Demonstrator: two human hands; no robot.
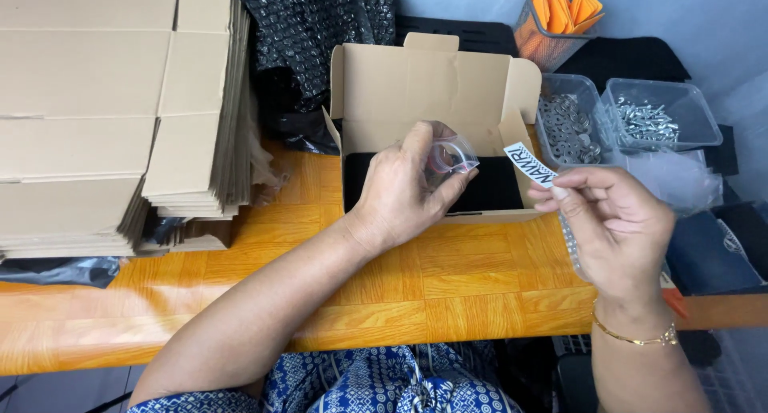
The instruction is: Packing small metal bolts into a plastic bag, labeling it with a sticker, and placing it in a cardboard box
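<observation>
My left hand (404,189) holds a small clear zip bag (452,155) pinched between thumb and fingers, just above an open cardboard box (432,93). The box has a black lining (488,191) at its bottom and its lid stands upright. My right hand (612,221) pinches a small white label strip (528,163) with black print, held to the right of the bag, over the box's right flap. A gold bracelet (636,339) circles my right wrist.
A tall stack of flat cardboard blanks (112,109) fills the left. Black bubble wrap (312,29) lies behind the box. At the right stand clear bins of metal washers (568,129) and metal parts (648,121), and a wire basket of orange pieces (556,17). The orange wooden table (448,285) spreads below.
</observation>
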